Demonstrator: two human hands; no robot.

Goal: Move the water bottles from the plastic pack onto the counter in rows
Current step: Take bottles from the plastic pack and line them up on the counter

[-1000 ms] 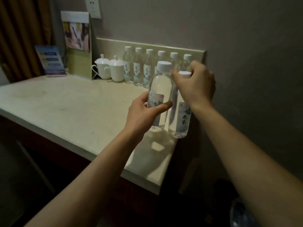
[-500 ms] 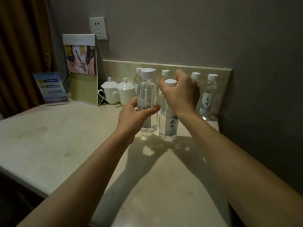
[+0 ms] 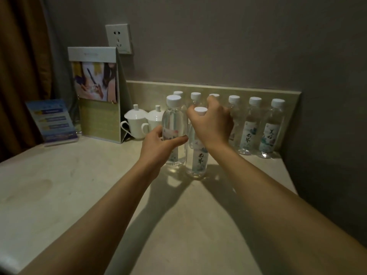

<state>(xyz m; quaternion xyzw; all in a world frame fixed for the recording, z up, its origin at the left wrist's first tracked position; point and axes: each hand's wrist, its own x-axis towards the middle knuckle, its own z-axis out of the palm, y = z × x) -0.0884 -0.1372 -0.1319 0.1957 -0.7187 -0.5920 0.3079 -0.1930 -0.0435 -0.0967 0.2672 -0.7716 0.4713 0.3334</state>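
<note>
Two clear water bottles with white caps stand side by side on the pale counter, in front of a back row. My left hand grips the left bottle around its label. My right hand holds the right bottle near its neck, just below the cap. Behind them a row of several bottles lines the backsplash, partly hidden by my hands. The plastic pack is out of view.
Two white lidded cups stand left of the bottle row. A standing calendar and a blue leaflet holder sit further left, under a wall socket. A grey wall bounds the counter on the right.
Both hands carried the two bottles from above the counter's edge down in front of the back row, where they now stand. My view moved closer to the wall.
</note>
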